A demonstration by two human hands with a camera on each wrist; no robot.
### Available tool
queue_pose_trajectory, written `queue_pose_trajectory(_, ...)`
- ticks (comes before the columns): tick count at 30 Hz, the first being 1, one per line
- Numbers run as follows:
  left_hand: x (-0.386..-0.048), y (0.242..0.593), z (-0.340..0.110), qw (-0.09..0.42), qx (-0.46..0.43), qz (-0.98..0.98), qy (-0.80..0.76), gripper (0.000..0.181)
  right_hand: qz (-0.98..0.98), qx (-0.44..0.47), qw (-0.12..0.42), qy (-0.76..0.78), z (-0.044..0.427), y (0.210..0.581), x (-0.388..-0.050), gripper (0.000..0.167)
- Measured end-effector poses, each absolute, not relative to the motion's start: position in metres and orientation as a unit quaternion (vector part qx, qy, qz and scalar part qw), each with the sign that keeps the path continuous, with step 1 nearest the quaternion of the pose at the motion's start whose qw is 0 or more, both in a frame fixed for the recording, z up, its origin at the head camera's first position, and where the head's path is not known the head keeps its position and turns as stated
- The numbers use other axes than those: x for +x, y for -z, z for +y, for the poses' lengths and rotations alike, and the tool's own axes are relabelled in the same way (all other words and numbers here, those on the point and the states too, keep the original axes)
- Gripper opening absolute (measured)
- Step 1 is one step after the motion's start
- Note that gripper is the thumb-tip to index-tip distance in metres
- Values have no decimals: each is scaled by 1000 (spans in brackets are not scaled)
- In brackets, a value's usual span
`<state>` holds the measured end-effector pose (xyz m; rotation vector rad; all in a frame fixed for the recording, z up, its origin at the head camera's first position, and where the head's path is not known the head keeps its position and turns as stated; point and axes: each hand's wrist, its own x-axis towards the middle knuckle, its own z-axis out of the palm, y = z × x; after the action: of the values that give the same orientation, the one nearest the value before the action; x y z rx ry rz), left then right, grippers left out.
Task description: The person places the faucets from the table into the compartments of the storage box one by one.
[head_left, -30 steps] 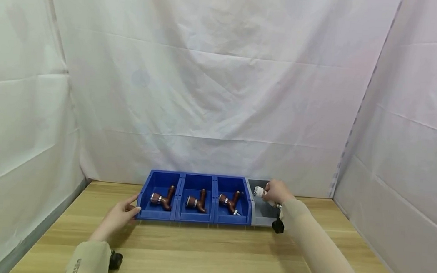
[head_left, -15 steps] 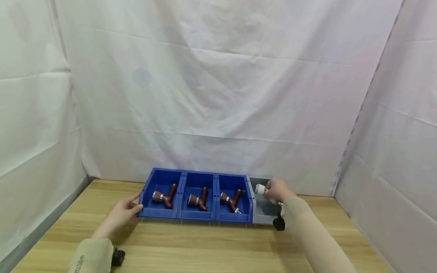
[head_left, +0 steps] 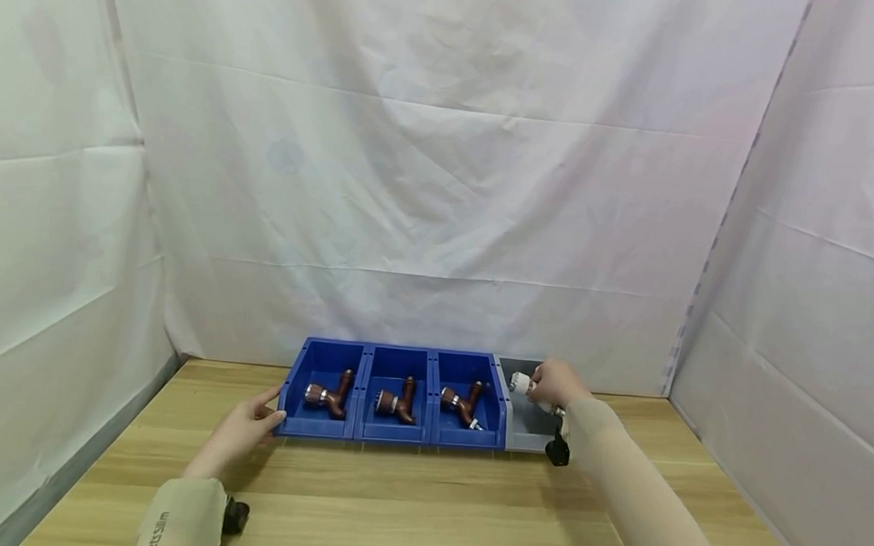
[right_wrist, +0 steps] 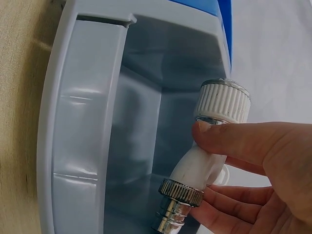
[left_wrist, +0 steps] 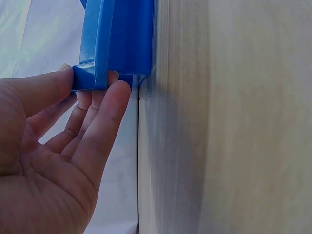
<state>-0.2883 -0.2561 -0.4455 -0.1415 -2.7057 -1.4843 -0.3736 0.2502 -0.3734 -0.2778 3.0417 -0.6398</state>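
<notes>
My right hand (head_left: pixel 560 383) pinches a white tap (right_wrist: pixel 195 161) with a ribbed knob and a chrome hose end. The tap is held tilted at the mouth of the grey bin (right_wrist: pixel 78 126), the rightmost of the row. At the other end of the row, my left hand (head_left: pixel 240 430) grips the front corner of the outer blue bin (left_wrist: pixel 95 44), thumb on one side and fingers on the other. Each blue bin holds a brown tap: the left one (head_left: pixel 335 399), the middle one (head_left: pixel 403 406) and the right one (head_left: pixel 466 407), which has a chrome end.
The joined bins stand on a wooden table (head_left: pixel 408 505) near its back edge. White cloth hangs behind them (head_left: pixel 425 222) and along both sides. A small black device (head_left: pixel 236 515) is on the left wrist, another (head_left: pixel 557 449) on the right.
</notes>
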Motion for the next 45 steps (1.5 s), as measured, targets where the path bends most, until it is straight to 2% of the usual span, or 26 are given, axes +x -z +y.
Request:
queue_pose_trajectory(17, -286, 444, -256, 24, -41, -874, 483, 56, 973, -104, 7, 208, 253, 379, -375, 22)
queue_pose_trajectory(33, -284, 441, -256, 24, -48, -870, 491, 56, 975, -82, 16, 208, 250, 382, -378, 8)
queue_pose_trajectory(45, -284, 442, -257, 25, -50, -867, 495, 57, 975, -77, 21, 208, 249, 383, -380, 7)
